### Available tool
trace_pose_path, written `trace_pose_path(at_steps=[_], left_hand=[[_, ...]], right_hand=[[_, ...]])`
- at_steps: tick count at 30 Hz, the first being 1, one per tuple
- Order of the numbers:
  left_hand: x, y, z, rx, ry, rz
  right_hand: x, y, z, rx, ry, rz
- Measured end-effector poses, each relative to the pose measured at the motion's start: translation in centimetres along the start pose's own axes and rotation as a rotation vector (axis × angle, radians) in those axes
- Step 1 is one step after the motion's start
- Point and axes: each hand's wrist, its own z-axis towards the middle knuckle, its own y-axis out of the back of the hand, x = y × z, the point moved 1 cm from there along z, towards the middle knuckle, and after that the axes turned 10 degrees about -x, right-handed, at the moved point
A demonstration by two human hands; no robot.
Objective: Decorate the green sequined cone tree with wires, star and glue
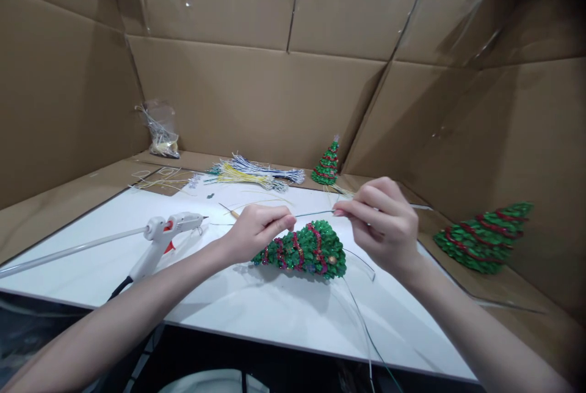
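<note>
Head camera view: a person's left hand [251, 233] and right hand [387, 222] are drawing a thin strand [315, 213] nearly straight above a white work surface [220, 301], thumb and fingers of each pinching it. Just below the strand, a decorated tree [304, 252] in green with red garland is lying on its side, its narrow end partly hidden by the left hand; whether that hand is touching it, one cannot tell. Loose wires [358, 304] are trailing from near its wide end over the front edge. A white glue gun [183, 221] is resting left of the hands, while bundled wires [249, 176] are lying farther back. A small tree [326, 164] is standing behind them to the right, and a tilted tree [485, 237] is leaning near the cardboard wall [549, 155] at right.
</note>
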Motion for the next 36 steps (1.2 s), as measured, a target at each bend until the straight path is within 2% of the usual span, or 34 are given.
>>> trace_pose_path(at_steps=[5, 9, 10, 12, 15, 17, 19, 21, 27, 30, 36], left_hand=[[1.0, 0.8, -0.1, -0.014, 0.052, 0.051], [1.7, 1.3, -0.2, -0.019, 0.128, 0.010], [1.8, 1.5, -0.3, -0.041, 0.156, -0.035], [1.9, 1.8, -0.3, -0.115, 0.218, -0.160], [1.8, 2.3, -0.5, -0.204, 0.306, -0.351], [1.8, 2.5, -0.7, -0.211, 0.355, -0.419], [1.8, 2.6, -1.1, -0.190, 0.390, -0.446], [1.8, 2.6, -1.5, -0.170, 0.397, -0.457], [1.8, 3.0, -2.1, -0.164, 0.290, -0.284], [1.6, 3.4, -2.4, -0.201, 0.251, -0.191], [1.5, 3.8, -3.1, -0.169, 0.344, -0.175]], right_hand=[[-1.4, 2.0, 0.7, -0.149, -0.034, -0.067], [-2.7, 3.8, 0.6, -0.143, -0.251, -0.139], [-3.0, 4.1, 0.4, -0.114, -0.310, -0.109], [-3.7, 4.1, -0.5, 0.022, -0.404, 0.003], [-4.6, 2.9, -2.8, 0.350, -0.515, 0.141], [-4.9, 1.6, -4.6, 0.566, -0.616, 0.175], [-4.9, 0.3, -6.0, 0.780, -0.654, 0.276], [-4.9, -0.7, -6.8, 0.893, -0.655, 0.368], [-5.4, -1.6, -7.2, 0.973, -0.719, 0.466], [-5.5, -1.3, -7.1, 0.970, -0.684, 0.492], [-5.1, -0.5, -6.9, 0.954, -0.625, 0.512]])
